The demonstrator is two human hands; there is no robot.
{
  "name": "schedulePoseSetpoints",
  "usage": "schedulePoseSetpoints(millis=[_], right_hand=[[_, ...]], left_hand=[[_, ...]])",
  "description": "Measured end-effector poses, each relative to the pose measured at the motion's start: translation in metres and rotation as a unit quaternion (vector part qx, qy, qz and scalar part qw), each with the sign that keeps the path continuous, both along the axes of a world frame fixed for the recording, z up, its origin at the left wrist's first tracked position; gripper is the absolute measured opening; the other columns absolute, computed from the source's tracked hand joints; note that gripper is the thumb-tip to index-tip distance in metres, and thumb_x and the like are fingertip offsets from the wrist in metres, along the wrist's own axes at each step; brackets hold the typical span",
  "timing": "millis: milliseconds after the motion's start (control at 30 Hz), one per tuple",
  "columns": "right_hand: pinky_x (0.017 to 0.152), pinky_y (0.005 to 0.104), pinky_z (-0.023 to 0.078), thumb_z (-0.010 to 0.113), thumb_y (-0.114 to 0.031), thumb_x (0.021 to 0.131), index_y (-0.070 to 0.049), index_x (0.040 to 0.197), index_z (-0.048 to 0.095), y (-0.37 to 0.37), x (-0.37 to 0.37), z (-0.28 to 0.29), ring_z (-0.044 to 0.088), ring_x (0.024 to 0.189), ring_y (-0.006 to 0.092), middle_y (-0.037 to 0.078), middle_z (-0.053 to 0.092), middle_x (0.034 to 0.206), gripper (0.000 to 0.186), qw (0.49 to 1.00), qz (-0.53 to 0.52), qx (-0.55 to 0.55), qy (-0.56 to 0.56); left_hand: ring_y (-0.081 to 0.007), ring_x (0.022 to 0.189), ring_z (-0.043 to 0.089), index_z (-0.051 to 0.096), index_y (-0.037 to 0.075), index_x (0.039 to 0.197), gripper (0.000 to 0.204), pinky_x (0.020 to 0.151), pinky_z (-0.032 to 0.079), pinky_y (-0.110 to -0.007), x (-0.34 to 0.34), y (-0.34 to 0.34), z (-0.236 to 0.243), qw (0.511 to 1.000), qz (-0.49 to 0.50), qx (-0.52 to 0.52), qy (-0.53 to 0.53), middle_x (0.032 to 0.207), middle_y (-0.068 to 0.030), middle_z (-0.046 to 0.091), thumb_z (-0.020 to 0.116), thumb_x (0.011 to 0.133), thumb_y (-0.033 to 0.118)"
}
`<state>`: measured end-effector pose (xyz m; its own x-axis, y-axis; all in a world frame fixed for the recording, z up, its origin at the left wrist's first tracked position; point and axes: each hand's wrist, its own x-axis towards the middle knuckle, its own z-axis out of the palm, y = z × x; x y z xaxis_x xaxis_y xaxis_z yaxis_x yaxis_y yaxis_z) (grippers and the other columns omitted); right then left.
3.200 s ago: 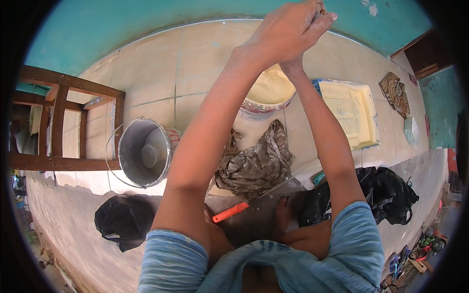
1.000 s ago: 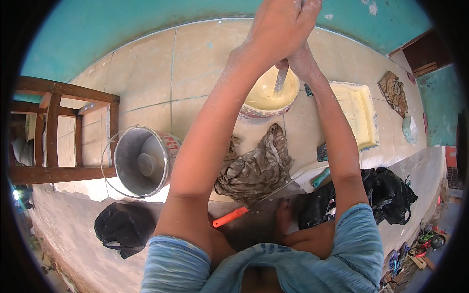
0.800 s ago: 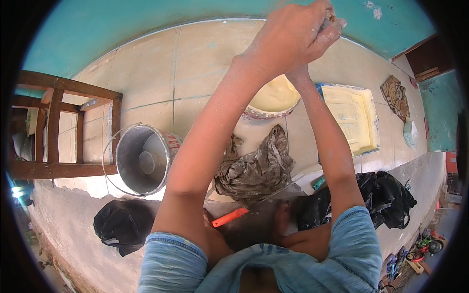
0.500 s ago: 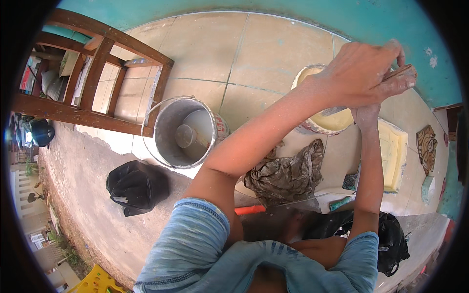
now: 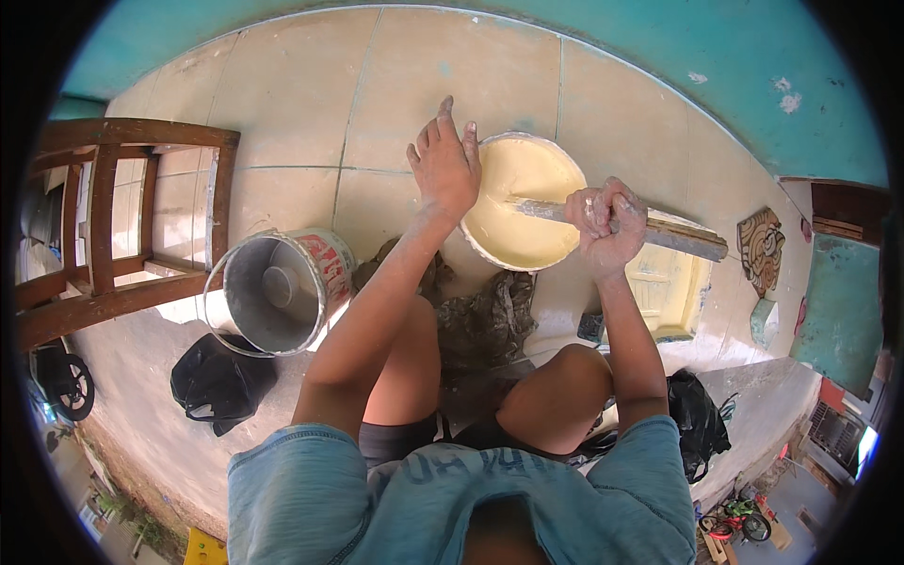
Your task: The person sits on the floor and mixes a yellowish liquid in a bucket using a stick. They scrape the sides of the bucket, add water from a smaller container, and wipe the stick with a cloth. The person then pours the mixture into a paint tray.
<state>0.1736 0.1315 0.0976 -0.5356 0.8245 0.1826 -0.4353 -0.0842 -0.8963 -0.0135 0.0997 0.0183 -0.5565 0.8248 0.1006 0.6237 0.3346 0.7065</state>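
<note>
My right hand (image 5: 607,226) is wrapped round a flat wooden stick (image 5: 683,237), smeared with a pale coating. The stick slants, its left end in the pale yellow creamy mix (image 5: 527,174) and its other end out over a shallow yellow-coated tray (image 5: 699,282). The round tub (image 5: 508,267) holding the mix stands on the tiles in front of me. At the tub's left rim my left hand (image 5: 447,169) is held up with fingers apart, holding nothing; whether it touches the rim I cannot tell. Dusty residue marks both hands.
To the left stand a grey bucket (image 5: 247,315) with a cup (image 5: 281,285) inside, a black bag (image 5: 226,377) and a wooden frame (image 5: 169,134). A crumpled dirty cloth (image 5: 485,320) lies before my knees. Rightward are a carved plaque (image 5: 761,247) and another black bag (image 5: 697,419).
My left hand has let go of the stick and moved left across the tub. My right hand holds the stick alone. The view has shifted, showing my knees and more of the mix.
</note>
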Motion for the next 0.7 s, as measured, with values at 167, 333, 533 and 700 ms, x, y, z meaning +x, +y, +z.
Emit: schedulePoseSetpoints(millis=[167,333,533,700], right_hand=[[0.043,0.0260,0.019,0.046,-0.031,0.086,-0.009,0.060,0.033,-0.012,0.028,0.016,0.021,0.042,0.0079,-0.004,0.024,0.046,0.036,0.996,-0.024,-0.065,-0.054],[0.043,0.0252,0.022,0.049,-0.022,0.083,-0.008,0.060,0.033,-0.031,0.023,0.014,0.027,0.043,0.0100,-0.001,0.027,0.051,0.031,0.973,-0.182,0.101,-0.104],[0.045,0.0252,0.023,0.046,-0.015,0.080,-0.009,0.060,0.034,-0.019,-0.031,0.000,0.029,0.045,0.0105,-0.002,0.027,0.051,0.025,0.981,-0.187,-0.005,0.040],[0.045,0.0218,0.025,0.048,-0.019,0.080,-0.008,0.059,0.036,-0.040,-0.016,0.018,0.029,0.049,0.0051,-0.004,0.032,0.056,0.026,0.993,-0.047,-0.066,-0.085]], left_hand=[[-0.0327,0.118,0.034,0.025,0.007,0.135,0.052,0.096,0.023,-0.059,0.003,-0.001,0.012,0.997,0.044,0.001,0.068,0.120,-0.0159,0.042,0.041,0.090,0.027],[-0.0325,0.120,0.033,0.025,0.008,0.135,0.053,0.097,0.022,-0.058,0.003,-0.001,0.013,0.996,0.054,-0.001,0.070,0.121,-0.0148,0.041,0.043,0.088,0.025],[-0.0324,0.120,0.033,0.028,0.008,0.134,0.053,0.096,0.024,-0.056,0.003,-0.001,0.011,0.991,0.071,0.014,0.112,0.120,-0.0146,0.042,0.045,0.086,0.022],[-0.0298,0.111,0.043,0.034,0.007,0.130,0.049,0.090,0.032,-0.046,-0.001,0.001,0.008,0.989,0.044,0.030,0.141,0.118,-0.0120,0.047,0.044,0.083,0.019]])
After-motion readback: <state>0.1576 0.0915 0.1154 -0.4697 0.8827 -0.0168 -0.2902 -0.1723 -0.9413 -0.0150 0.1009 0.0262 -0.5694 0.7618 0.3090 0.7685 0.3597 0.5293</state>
